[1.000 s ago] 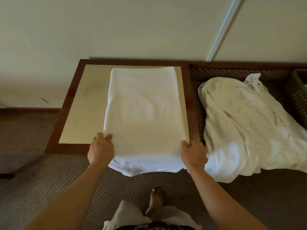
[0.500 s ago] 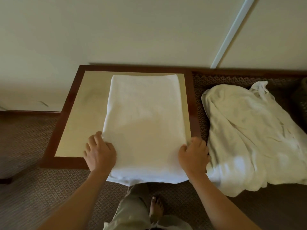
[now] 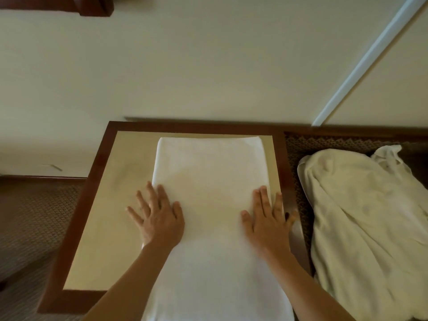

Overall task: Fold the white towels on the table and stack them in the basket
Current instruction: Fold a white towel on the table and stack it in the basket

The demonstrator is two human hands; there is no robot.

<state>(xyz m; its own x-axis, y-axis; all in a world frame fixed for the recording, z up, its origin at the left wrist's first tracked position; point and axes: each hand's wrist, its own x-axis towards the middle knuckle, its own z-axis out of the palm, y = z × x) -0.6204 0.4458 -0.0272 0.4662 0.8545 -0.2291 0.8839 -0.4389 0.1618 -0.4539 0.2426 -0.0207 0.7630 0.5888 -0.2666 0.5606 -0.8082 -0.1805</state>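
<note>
The place looks like a hotel room or a furnished bedroom rather than a workshop or kitchen, though the narrow downward view leaves that uncertain. A low table [image 3: 69, 269] with a dark polished wood frame and a pale inset top stands against a plain cream wall [image 3: 185, 66]. Dark wooden skirting [image 3: 41, 177] runs along the foot of that wall, and patterned brown carpet [image 3: 30, 216] covers the floor. A white trim strip [image 3: 370, 59] crosses the wall diagonally. White linen belongs to the setting too: a folded towel [image 3: 208, 181] on the table and a crumpled heap of cloth [image 3: 361, 223] on the carpet beside it.
</note>
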